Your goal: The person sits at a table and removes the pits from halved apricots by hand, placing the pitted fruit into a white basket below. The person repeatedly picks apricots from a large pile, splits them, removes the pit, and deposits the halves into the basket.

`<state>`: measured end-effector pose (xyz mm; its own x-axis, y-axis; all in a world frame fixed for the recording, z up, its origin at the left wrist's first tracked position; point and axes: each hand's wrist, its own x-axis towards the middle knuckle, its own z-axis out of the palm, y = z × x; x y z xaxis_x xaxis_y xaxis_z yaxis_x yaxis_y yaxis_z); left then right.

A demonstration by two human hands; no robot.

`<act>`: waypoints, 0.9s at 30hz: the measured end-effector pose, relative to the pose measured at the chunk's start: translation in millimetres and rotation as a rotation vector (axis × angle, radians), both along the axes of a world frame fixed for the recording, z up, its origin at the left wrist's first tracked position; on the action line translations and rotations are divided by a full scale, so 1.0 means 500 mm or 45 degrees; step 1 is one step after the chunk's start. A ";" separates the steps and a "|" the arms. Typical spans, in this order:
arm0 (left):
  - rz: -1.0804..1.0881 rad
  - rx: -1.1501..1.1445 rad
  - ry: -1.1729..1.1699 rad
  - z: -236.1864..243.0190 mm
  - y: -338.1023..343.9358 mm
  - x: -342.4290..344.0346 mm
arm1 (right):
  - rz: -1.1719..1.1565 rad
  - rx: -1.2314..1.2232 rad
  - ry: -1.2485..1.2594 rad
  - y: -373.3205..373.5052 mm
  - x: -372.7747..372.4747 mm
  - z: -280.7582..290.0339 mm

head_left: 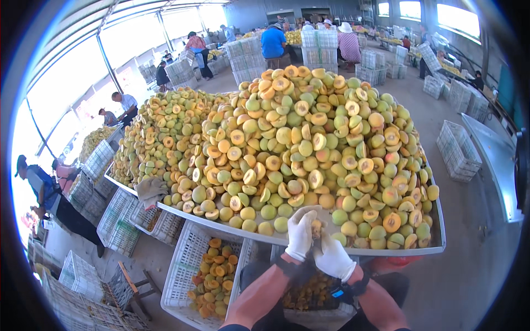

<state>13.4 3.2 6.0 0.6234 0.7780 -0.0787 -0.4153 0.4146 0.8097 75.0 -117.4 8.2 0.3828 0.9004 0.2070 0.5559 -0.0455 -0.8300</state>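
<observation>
Both my hands wear white gloves and meet over the near edge of a metal table (pixel 265 238). My left hand (pixel 301 234) is closed, its fingers round a small brownish-orange peach piece (pixel 316 227). Just below and to the right, my right hand (pixel 334 259) is closed too, close against that piece; what its fingers grip is hidden. A large heap of halved yellow-green peaches (pixel 309 146) covers the table, several with pits showing. Beneath my forearms, a crate (pixel 323 315) contains small brownish pieces, partly hidden by my arms.
Left of my knees stands a white plastic crate (pixel 179 270) with peach halves (pixel 216 278). A grey cloth or glove (pixel 150 191) lies on the table's left edge. Nearby are a wooden stool (pixel 132 284) and a white crate (pixel 458 150). Several people work farther back.
</observation>
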 end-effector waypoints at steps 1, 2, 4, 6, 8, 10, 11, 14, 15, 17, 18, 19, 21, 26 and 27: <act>0.016 -0.004 -0.030 -0.002 -0.001 -0.003 | 0.021 -0.061 0.076 0.002 -0.001 0.002; 0.037 0.035 -0.047 -0.001 -0.001 -0.006 | 0.039 -0.050 0.099 0.006 -0.004 0.003; 0.077 0.108 -0.086 0.006 -0.003 -0.017 | 0.071 -0.030 0.141 0.008 -0.008 0.004; 0.077 0.136 -0.073 0.012 -0.006 -0.023 | 0.131 -0.093 0.089 0.008 0.002 -0.017; 0.064 0.201 -0.089 0.021 -0.004 -0.030 | 0.203 -0.065 0.079 0.008 0.004 -0.012; -0.009 0.240 -0.034 0.036 -0.007 -0.038 | 0.275 0.047 0.151 0.001 0.007 -0.016; -0.063 0.245 -0.012 0.044 -0.006 -0.040 | 0.312 0.060 0.235 -0.002 0.012 -0.019; -0.127 0.284 0.017 0.039 0.007 -0.048 | 0.394 -0.276 0.637 -0.007 0.005 0.059; -0.150 0.295 0.024 0.035 0.009 -0.052 | 0.405 -0.462 0.793 -0.012 0.001 0.085; -0.218 0.319 0.006 0.027 0.007 -0.054 | 0.447 -0.461 0.873 -0.020 0.008 0.069; -0.255 0.339 -0.022 0.025 0.006 -0.052 | 0.472 -0.462 0.913 -0.025 0.013 0.063; -0.291 0.359 -0.049 0.024 0.004 -0.051 | 0.497 -0.476 0.988 -0.029 0.019 0.064; -0.299 0.405 -0.038 0.023 0.003 -0.056 | 0.529 -0.480 1.163 -0.036 0.018 0.072; -0.302 0.243 -0.028 0.004 0.016 -0.047 | 0.431 -0.455 0.833 -0.025 0.005 0.065; -0.251 0.120 0.028 -0.002 0.016 -0.040 | 0.405 -0.383 0.703 -0.021 0.001 0.052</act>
<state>-6.5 11.0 4.8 0.7631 0.6457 -0.0267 -0.3152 0.4079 0.8569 75.8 -128.1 34.0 0.0690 0.9736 -0.2176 0.0812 -0.2229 -0.9715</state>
